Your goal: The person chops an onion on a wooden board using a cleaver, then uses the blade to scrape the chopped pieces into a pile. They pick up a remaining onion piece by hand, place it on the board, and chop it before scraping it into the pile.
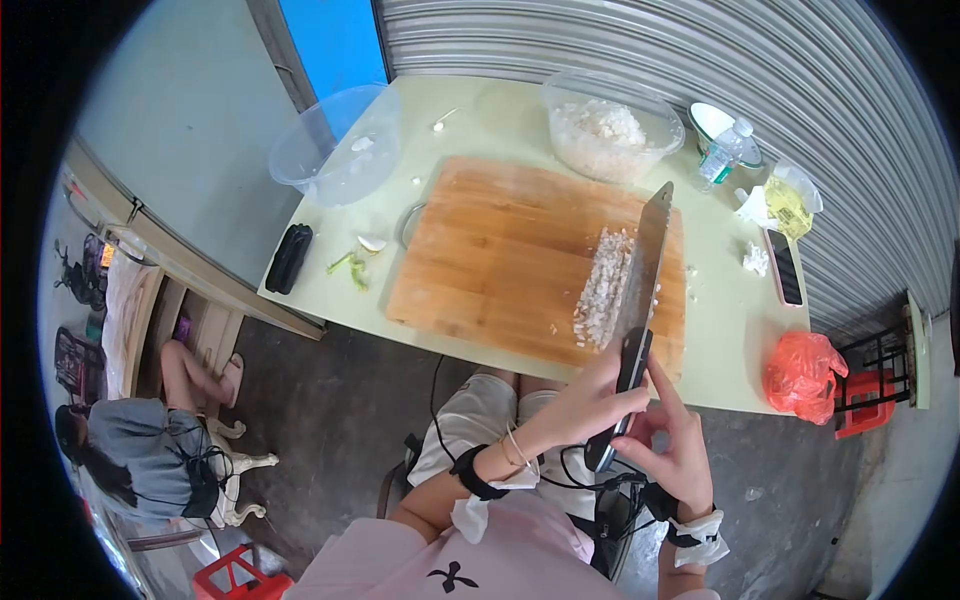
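I am counting one knife [654,245] and one strip of chopped white pieces [605,285] at one cutting board [490,240], with two clear plastic bowls, one bottle [720,162] and one phone [786,268] sharing the table [735,345]. By the board's clock, the pieces are lying toward 4, the heaped bowl [655,150] is standing at 1, the second bowl [300,150] at 10. The board's near edge is running close to the table's edge at 6; open wood is stretching from the pieces toward 9. The blade is standing on edge just beside the pieces. The left hand's [597,400] fingers are curling closed on the black handle; the right hand [678,462] is holding index and thumb apart against it, how firmly I am unable to tell.
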Available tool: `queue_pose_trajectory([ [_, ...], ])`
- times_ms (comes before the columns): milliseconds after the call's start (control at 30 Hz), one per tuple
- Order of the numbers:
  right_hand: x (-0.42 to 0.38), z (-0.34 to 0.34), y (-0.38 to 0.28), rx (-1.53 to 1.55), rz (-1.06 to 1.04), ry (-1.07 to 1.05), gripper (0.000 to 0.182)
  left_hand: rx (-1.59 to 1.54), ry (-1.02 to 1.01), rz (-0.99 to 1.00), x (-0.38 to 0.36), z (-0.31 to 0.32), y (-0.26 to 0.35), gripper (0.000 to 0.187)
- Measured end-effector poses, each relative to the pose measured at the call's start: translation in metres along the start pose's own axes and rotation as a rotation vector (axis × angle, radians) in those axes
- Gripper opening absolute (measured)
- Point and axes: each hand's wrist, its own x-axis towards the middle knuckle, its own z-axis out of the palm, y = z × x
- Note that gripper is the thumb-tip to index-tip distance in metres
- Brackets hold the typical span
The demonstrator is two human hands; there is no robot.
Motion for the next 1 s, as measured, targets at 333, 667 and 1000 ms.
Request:
queue_pose_trajectory([
  [333, 0.001, -0.009, 0.003, -0.084, 0.013, 0.046, 0.074, -0.065, -0.011, -0.072, 0.001, -0.005, 0.0, 0.039],
  [667, -0.007, -0.013, 0.002, -0.125, 0.031, 0.09, 0.059, -0.001, -0.04, -0.11, 0.004, -0.012, -0.005, 0.027],
  [1000, -0.013, -0.02, 0.008, -0.129, 0.066, 0.169, 0.044, -0.061, -0.063, -0.057, 0.009, -0.014, -0.006, 0.023],
])
